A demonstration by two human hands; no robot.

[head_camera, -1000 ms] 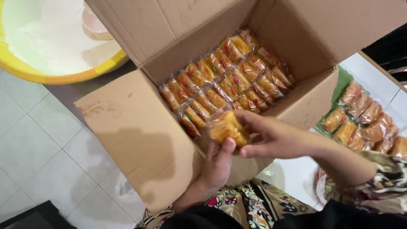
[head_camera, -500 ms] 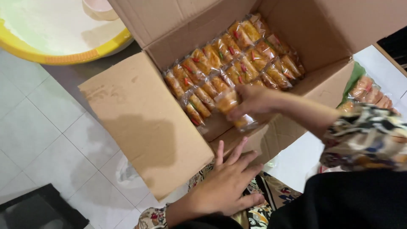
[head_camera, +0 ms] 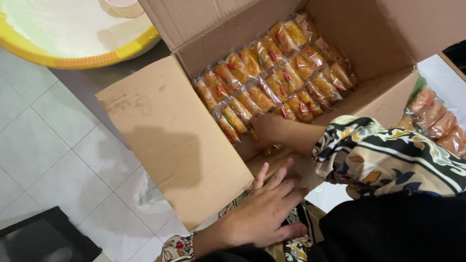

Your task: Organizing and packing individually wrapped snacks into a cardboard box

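An open cardboard box (head_camera: 174, 140) stands on the floor, filled with rows of clear-wrapped orange snack packets (head_camera: 276, 77). My right hand (head_camera: 269, 132), in a patterned sleeve, reaches down into the near side of the box, at the end of the front row. Its fingers close on a snack packet (head_camera: 274, 148), whose shiny edge just shows under the hand. My left hand (head_camera: 264, 208) lies flat with fingers spread against the outside of the box's near wall and holds nothing.
A large yellow-rimmed basin (head_camera: 73, 34) sits at the top left on the white tiled floor (head_camera: 43, 145). More wrapped packets (head_camera: 437, 121) lie outside the box on the right. A dark flat object (head_camera: 39, 240) is at the bottom left.
My right hand carried the packet from above the near wall down into the box's front row. My left hand let go of the packet and dropped to rest against the box's outside.
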